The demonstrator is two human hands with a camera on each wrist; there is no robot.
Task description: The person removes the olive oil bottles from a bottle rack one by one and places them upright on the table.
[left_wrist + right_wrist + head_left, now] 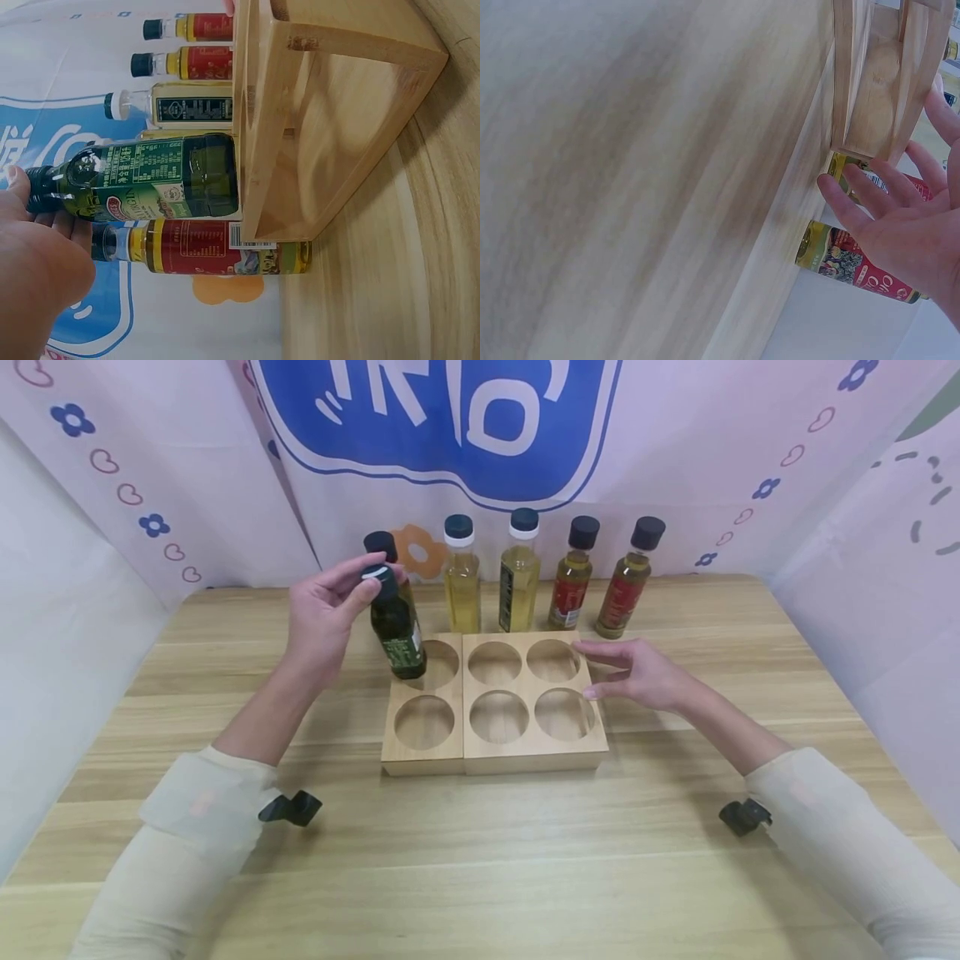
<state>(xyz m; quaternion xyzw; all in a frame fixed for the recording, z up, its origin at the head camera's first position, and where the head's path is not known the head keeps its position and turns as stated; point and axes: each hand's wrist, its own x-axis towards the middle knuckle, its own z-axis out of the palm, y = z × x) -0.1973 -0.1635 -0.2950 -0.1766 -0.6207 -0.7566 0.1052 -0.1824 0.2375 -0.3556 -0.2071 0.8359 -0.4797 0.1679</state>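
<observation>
My left hand (322, 610) pinches the dark cap of a green glass olive oil bottle (399, 639). The bottle hangs slightly tilted, its base over the back left hole of a wooden bottle rack (423, 758) with several round holes. In the left wrist view the green bottle (165, 176) appears just off the rack's top board (259, 120). At the rack's right side is my right hand (637, 675), thumb and fingers extended and touching the edge. In the right wrist view the fingers of the right hand (907, 217) are spread beside the rack.
Behind the rack stand two pale oil bottles (462, 581) and two red-label bottles (624, 589). Another dark-capped bottle (381, 543) is partly hidden behind my left hand. A patterned cloth (225, 468) hangs at the back edge of the wooden table (480, 860).
</observation>
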